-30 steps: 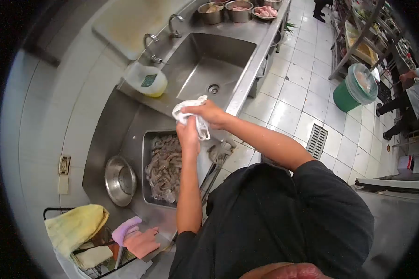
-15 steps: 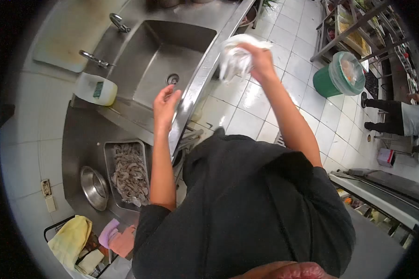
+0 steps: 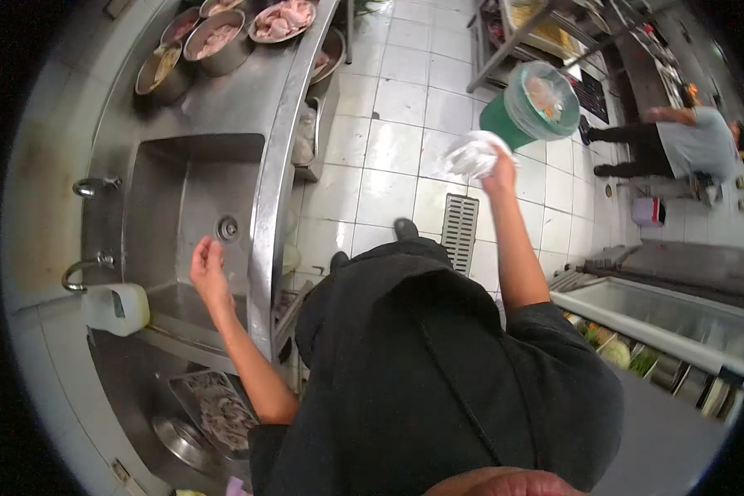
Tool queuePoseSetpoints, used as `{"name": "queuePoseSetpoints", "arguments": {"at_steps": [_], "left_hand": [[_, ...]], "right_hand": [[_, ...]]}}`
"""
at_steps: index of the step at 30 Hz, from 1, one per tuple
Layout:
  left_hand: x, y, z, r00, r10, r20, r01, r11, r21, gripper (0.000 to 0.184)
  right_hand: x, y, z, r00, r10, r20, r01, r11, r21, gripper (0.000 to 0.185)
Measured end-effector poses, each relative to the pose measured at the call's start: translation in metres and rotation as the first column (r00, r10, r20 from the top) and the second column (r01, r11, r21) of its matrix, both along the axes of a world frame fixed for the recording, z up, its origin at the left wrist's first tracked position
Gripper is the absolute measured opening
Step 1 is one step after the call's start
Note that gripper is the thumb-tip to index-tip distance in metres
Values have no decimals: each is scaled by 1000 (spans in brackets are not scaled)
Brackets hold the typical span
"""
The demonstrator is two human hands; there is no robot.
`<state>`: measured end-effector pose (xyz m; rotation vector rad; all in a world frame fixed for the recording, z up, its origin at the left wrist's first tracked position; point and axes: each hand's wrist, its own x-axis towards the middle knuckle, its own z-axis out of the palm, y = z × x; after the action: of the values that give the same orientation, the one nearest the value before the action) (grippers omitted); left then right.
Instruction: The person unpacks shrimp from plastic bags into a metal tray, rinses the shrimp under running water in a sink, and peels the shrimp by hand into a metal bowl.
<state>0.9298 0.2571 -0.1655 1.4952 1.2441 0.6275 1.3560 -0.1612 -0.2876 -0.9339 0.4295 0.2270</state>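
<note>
Cloth (image 3: 469, 157), white, bunched: in the right hand (image 3: 501, 174), fingers closed on it, its bulk spilling past the fingertips. Held out over the tiled floor (image 3: 388, 136); in view it overlaps the foot of the bin. Blur makes its exact folds hard to tell.

Left hand (image 3: 210, 269): over the sink, fingers loosely curled and slightly parted, well apart from the cloth.

Sink (image 3: 159, 207), steel, 1 basin, round drain (image 3: 227, 229) near the left hand. Along its wall side, 2 curved taps (image 3: 88, 271). Jug (image 3: 116, 309), pale, translucent, 1 dark label, beside the sink's near corner.

Tray (image 3: 187, 380), metal, holding grey shrimp (image 3: 225, 420); bowl (image 3: 182, 444), metal, just beside it.

Far counter (image 3: 211, 107): pots (image 3: 215, 64) and a heaped dish, containing pale pink meat (image 3: 283, 20).

Floor: 1 slotted grate (image 3: 459, 236), between the sink side and the right forearm; green bin (image 3: 503, 122) with a clear liner, beyond the right hand.

Right side: another person (image 3: 693, 145) in a light top and dark trousers; nearer, a chest (image 3: 674, 318) with vegetables (image 3: 616, 353) under its edge.
</note>
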Motion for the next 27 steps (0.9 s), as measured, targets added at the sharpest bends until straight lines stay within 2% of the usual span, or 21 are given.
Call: {"name": "queuePoseSetpoints", "arguments": {"at_steps": [1,2,3,4,6,7,10,11,12,15,17,19,20,21,22,23,24,25,27], "left_hand": [[0,-1,-2,999,32,-27,-30,998,58,38],[-1,-7,0,996,83,-29,-80,992,99,37],[-1,-13,-2,987,159,-38,-152,978,141,36],[-7,-17,-9,985,171,-20,-165,970,180,33],[-6,-53,9,918,387,-81,-361,904,230,29],[-21,-65,-2,898,440,-27,-425,881,208,28],[-35,-125,-1,748,654,-114,-622,750,225,27],[-48,-143,-14,695,717,-56,-698,691,189,24],[-59,-161,-27,653,757,11,-750,645,149,21],[-75,-211,-28,467,882,-64,-880,471,69,23],[-93,-230,-39,264,964,-13,-964,264,-17,26],[-128,-251,-70,105,994,20,-983,107,-150,31],[-151,-257,-95,119,990,-79,-992,122,33,32],[-175,-257,-118,120,978,-174,-964,156,213,33],[-190,-255,-129,100,960,-262,-902,199,383,35],[-195,-253,-122,140,931,-338,-822,300,485,36],[-195,-253,-108,165,893,-418,-720,399,567,38],[-197,-250,-99,177,851,-495,-601,492,630,40],[-213,-237,-101,205,802,-560,-545,569,615,44]], "right_hand": [[38,-26,-15,995,79,60,-82,995,63,30],[74,-49,-16,998,33,50,-31,999,-45,35],[105,-73,4,991,132,37,-132,991,15,33],[153,-94,20,985,165,45,-163,986,-44,31],[227,-109,37,959,283,-3,-280,945,-172,29],[262,-100,41,940,340,-35,-338,911,-234,28],[347,-61,28,895,432,-109,-436,800,-411,25],[361,-51,22,879,457,-138,-465,756,-460,24],[369,-48,15,865,472,-169,-487,714,-503,23],[366,-48,-8,791,532,-304,-600,570,-561,22],[350,-47,-34,693,576,-433,-709,436,-553,22],[325,-45,-64,495,642,-585,-851,222,-476,22],[312,-42,-82,277,722,-634,-915,-3,-403,23],[299,-38,-98,5,788,-616,-886,-282,-367,23],[283,-29,-118,-400,786,-471,-630,-609,-481,24],[236,7,-136,-147,812,-564,-887,-360,-288,23],[178,47,-144,157,741,-653,-982,50,-180,25],[144,69,-150,-32,896,-443,-936,-182,-301,23],[60,113,-127,-92,953,-289,-881,-213,-423,16]]}}
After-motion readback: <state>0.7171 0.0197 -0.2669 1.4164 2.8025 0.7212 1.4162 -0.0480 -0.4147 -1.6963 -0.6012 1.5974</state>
